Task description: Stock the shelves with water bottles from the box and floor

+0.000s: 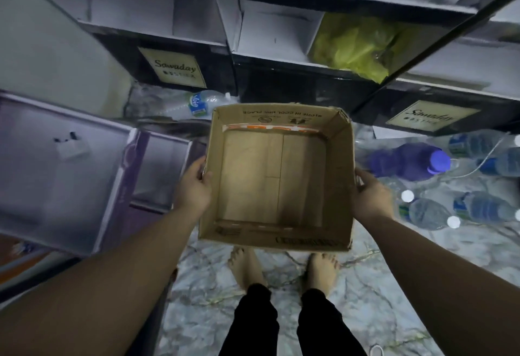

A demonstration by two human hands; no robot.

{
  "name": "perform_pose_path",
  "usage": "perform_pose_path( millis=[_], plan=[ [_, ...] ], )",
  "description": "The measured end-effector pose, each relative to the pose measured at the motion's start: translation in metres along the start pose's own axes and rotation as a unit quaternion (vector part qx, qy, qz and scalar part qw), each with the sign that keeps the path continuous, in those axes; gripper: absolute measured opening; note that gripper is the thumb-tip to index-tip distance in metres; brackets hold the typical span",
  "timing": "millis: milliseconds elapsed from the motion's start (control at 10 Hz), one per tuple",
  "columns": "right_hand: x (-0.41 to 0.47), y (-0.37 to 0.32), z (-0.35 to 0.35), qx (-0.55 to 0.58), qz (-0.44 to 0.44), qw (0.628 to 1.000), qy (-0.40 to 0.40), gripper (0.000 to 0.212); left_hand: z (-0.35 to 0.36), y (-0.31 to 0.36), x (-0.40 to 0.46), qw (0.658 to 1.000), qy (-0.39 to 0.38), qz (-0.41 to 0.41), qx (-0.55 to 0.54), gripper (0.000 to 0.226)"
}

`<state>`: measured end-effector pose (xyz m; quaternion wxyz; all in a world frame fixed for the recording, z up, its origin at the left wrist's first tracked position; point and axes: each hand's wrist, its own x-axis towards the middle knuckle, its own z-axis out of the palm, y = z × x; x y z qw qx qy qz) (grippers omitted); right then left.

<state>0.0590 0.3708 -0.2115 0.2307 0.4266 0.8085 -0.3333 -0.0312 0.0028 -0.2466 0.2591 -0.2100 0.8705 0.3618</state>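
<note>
So the cardboard box is held up off the floor between both hands, open top facing up, and there's nothing inside it, just the bare bottom flaps. The left hand grips the left wall, thumb hooked over the rim and the fingers wrapped round the outside. The right hand does the same on the right wall, thumb up near the rim, fingers curled round the outer face.

The water bottles are all on the marble floor. Just past the right hand, off to its outer side, lies a purple bottle on its side with the cap pointing away from the box. Beyond and below that there's a loose bunch of clear bottles with white caps, some lying flat. Ahead of the left hand, beyond the far-left corner of the box, one more clear bottle with a blue label lies against the base of the shelves.

The shelves sit straight ahead of both hands, black fronts with white cubbies. One cubby up beyond the right hand has a yellow-green plastic bag stuffed in it. To the outside of the left hand stands a purple carton.

Bare feet show right under the box.
</note>
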Motion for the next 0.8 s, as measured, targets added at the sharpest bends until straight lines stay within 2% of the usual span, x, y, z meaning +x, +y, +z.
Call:
perform_pose_path(
  millis=[100,200,400,600,700,800],
  plan=[
    [0.026,-0.001,0.025,0.020,0.024,1.000,-0.003,0.046,0.011,-0.006,0.037,1.000,-0.007,0.028,0.011,0.046],
    [0.048,0.000,0.046,0.030,0.037,0.999,0.009,0.049,0.023,-0.016,0.071,0.998,-0.007,0.049,0.038,0.037],
    [0.060,0.003,0.062,0.053,0.040,0.998,0.021,0.048,0.045,-0.015,0.098,0.998,-0.044,0.026,0.036,0.051],
    [0.040,-0.008,0.039,0.046,0.018,0.999,-0.008,0.065,0.035,0.015,0.062,0.998,-0.032,-0.004,0.058,0.066],
    [0.022,-0.011,0.016,0.042,-0.009,0.999,-0.018,0.068,0.021,0.040,0.022,0.998,-0.027,0.019,0.050,0.063],
    [-0.010,-0.014,-0.015,0.015,-0.017,0.999,-0.030,0.066,-0.003,0.064,-0.027,0.998,-0.056,0.005,0.035,0.058]
  ],
)
